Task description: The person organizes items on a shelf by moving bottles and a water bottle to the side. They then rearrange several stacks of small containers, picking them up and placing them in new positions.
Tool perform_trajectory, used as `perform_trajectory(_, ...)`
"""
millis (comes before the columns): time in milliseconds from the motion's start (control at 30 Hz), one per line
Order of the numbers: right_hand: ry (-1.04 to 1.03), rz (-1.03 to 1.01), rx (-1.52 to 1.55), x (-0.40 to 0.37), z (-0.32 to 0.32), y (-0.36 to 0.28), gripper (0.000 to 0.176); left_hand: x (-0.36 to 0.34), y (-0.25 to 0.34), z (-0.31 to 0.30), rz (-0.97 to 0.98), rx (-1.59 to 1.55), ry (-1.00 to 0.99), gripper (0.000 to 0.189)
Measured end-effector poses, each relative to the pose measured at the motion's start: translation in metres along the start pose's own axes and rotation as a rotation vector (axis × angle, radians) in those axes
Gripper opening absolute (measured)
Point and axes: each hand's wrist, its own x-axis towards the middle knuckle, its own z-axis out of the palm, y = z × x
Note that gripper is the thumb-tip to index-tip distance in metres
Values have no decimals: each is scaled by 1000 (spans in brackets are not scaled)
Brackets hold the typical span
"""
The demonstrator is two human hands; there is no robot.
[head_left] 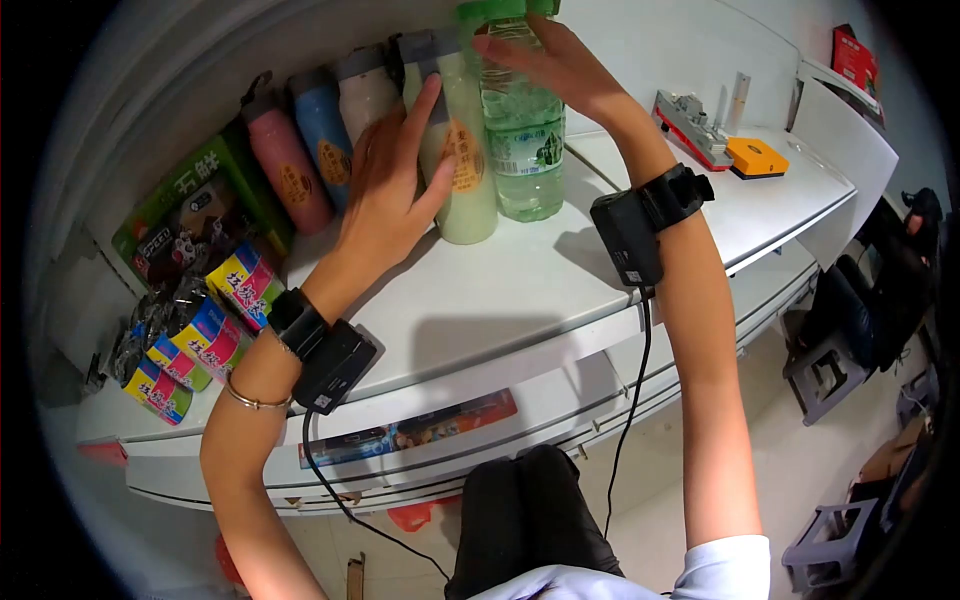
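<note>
My left hand (385,195) lies with spread fingers against a pale green drink bottle (470,210), its index finger and thumb over the bottle's side. Its other fingers are in front of a beige bottle (366,95). Around the upper part of a clear green water bottle (527,165) my right hand (550,62) is closed, with some fingertips hidden behind it. Green caps (490,10) show at the top edge. A blue bottle (322,130) and a pink bottle (285,165) stand upright to the left in the same row.
Left of the bottles are a green box (195,205) and several colourful rolls of bags (210,335) on the white shelf (480,310). A red-and-grey stapler-like device (693,130) and a yellow-and-black box (757,157) are at right. Cables hang from both wrist devices. Grey stools (825,375) stand beyond.
</note>
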Motion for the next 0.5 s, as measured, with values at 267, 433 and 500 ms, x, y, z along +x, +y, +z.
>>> perform_trajectory(267, 192, 63, -294, -5, -10, 32, 50, 0, -2, 1, -5, -17, 0, 64)
perform_trajectory(433, 363, 166, -372, -12, -17, 58, 58, -1, -3, 1, -5, -12, 9, 64)
perform_trajectory(500, 332, 176, -516, -13, -19, 60, 63, 0, -2, 1, -7, -16, 6, 64)
